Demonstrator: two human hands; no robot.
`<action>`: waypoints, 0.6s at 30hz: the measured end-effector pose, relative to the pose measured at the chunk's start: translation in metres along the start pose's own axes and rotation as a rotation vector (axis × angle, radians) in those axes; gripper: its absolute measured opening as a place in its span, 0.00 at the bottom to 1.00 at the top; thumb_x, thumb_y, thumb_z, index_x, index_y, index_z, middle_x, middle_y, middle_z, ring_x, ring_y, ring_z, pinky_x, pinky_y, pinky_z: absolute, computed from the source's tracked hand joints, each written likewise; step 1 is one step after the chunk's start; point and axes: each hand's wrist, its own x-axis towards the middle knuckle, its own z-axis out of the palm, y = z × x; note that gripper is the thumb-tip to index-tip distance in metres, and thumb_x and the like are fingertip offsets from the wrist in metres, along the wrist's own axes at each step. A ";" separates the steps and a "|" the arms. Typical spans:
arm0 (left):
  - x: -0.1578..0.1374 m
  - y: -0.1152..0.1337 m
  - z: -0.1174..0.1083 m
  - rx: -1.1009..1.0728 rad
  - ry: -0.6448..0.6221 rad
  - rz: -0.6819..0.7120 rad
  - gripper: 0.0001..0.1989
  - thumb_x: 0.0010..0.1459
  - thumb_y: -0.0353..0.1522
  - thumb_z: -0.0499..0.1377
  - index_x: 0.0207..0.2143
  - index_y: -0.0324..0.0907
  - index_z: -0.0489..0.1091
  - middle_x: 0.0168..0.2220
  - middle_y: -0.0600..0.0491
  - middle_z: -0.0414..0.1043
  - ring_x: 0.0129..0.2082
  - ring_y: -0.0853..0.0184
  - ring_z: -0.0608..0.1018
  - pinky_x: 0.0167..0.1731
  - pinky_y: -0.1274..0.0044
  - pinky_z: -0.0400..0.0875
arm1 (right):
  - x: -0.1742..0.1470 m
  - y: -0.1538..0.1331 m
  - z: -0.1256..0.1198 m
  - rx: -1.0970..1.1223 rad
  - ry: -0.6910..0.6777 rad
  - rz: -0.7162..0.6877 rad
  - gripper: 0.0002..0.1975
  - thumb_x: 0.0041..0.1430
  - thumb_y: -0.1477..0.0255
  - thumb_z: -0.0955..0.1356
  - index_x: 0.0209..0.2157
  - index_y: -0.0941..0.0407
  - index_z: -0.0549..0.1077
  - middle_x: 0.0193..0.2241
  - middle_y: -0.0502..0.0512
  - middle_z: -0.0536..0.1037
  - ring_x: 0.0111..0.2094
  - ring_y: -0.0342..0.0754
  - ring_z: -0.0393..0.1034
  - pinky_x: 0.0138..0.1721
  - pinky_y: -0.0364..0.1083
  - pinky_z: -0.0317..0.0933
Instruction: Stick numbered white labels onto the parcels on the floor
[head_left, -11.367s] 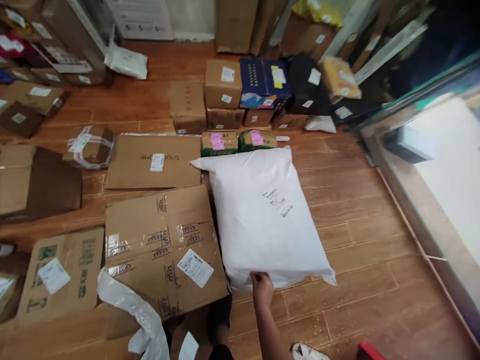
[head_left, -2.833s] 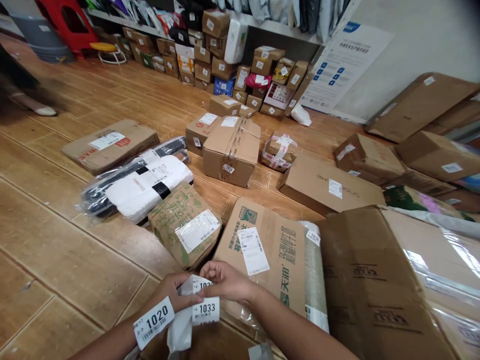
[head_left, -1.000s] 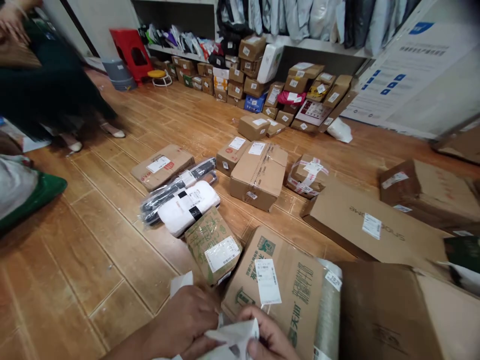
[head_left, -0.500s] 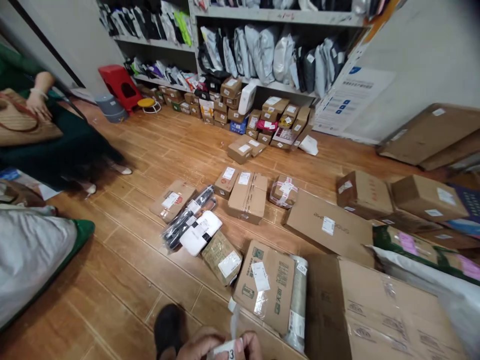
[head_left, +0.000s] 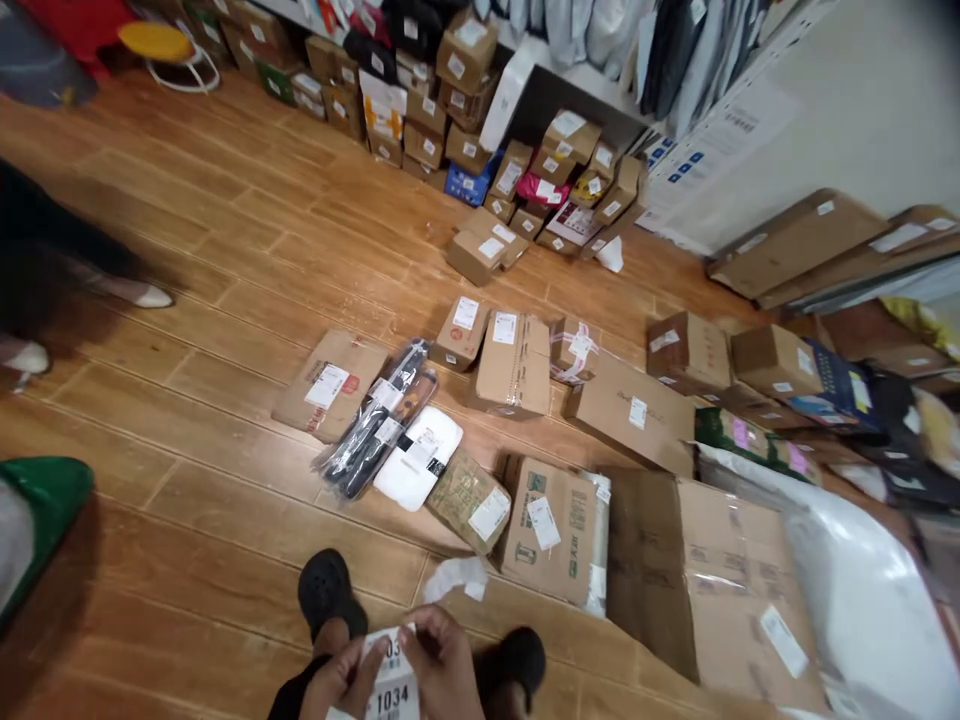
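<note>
Peeling: both hands are working at the bottom edge, at six o'clock, over the person's black shoes (head_left: pixel 324 592).
Risk: the label could be tearing or sticking to itself, I think, since both hands are pinching one narrow strip.
Left hand (head_left: pixel 341 680): fingers are curling narrowly around the label strip (head_left: pixel 390 680), numbered 1034.
Right hand (head_left: pixel 444 665): fingertips are pinching the strip's top edge, wrist bending inward.
Label strip: hanging between the hands, above the wooden floor (head_left: pixel 225 520).
Nearby: a paper scrap (head_left: pixel 459 578) is lying at twelve o'clock, before the printed carton (head_left: pixel 555 530).
</note>
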 end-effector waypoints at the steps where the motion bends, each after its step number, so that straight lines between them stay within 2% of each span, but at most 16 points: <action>1: 0.007 -0.001 -0.007 0.028 0.021 0.014 0.32 0.46 0.62 0.48 0.20 0.44 0.70 0.19 0.54 0.68 0.23 0.65 0.74 0.21 0.80 0.67 | 0.006 -0.005 0.007 -0.015 -0.018 0.017 0.20 0.42 0.52 0.71 0.24 0.56 0.72 0.19 0.49 0.69 0.22 0.43 0.59 0.26 0.44 0.53; 5: 0.030 0.006 -0.020 0.017 0.024 -0.019 0.32 0.44 0.62 0.50 0.20 0.43 0.70 0.18 0.53 0.68 0.21 0.66 0.70 0.18 0.79 0.62 | 0.027 -0.021 0.021 -0.068 0.003 0.048 0.14 0.44 0.60 0.71 0.23 0.57 0.73 0.19 0.51 0.72 0.23 0.45 0.63 0.28 0.45 0.56; 9: 0.047 0.024 -0.020 -0.268 -0.057 -0.156 0.31 0.42 0.61 0.54 0.16 0.42 0.63 0.14 0.55 0.61 0.17 0.69 0.63 0.18 0.78 0.56 | 0.045 -0.030 0.022 -0.110 0.079 0.006 0.09 0.42 0.65 0.71 0.22 0.56 0.74 0.22 0.53 0.74 0.26 0.48 0.66 0.30 0.47 0.59; 12: 0.059 0.032 -0.021 -0.430 -0.095 -0.150 0.31 0.40 0.61 0.56 0.15 0.43 0.59 0.14 0.56 0.59 0.17 0.71 0.62 0.19 0.77 0.57 | 0.055 -0.032 0.020 -0.104 0.092 -0.003 0.08 0.42 0.65 0.71 0.22 0.55 0.75 0.22 0.54 0.77 0.27 0.48 0.68 0.31 0.47 0.61; 14: 0.066 0.034 -0.021 -0.435 -0.099 -0.129 0.31 0.39 0.62 0.56 0.15 0.42 0.61 0.14 0.56 0.60 0.18 0.70 0.63 0.20 0.77 0.59 | 0.061 -0.031 0.020 -0.092 0.081 0.002 0.08 0.42 0.64 0.71 0.22 0.55 0.76 0.22 0.53 0.77 0.26 0.48 0.69 0.30 0.47 0.61; 18: 0.075 0.032 -0.021 -0.407 -0.108 -0.134 0.29 0.44 0.58 0.55 0.17 0.41 0.67 0.17 0.53 0.67 0.21 0.68 0.68 0.24 0.76 0.64 | 0.067 -0.027 0.018 -0.072 0.062 0.011 0.08 0.42 0.65 0.72 0.23 0.55 0.76 0.22 0.52 0.78 0.25 0.47 0.68 0.30 0.47 0.62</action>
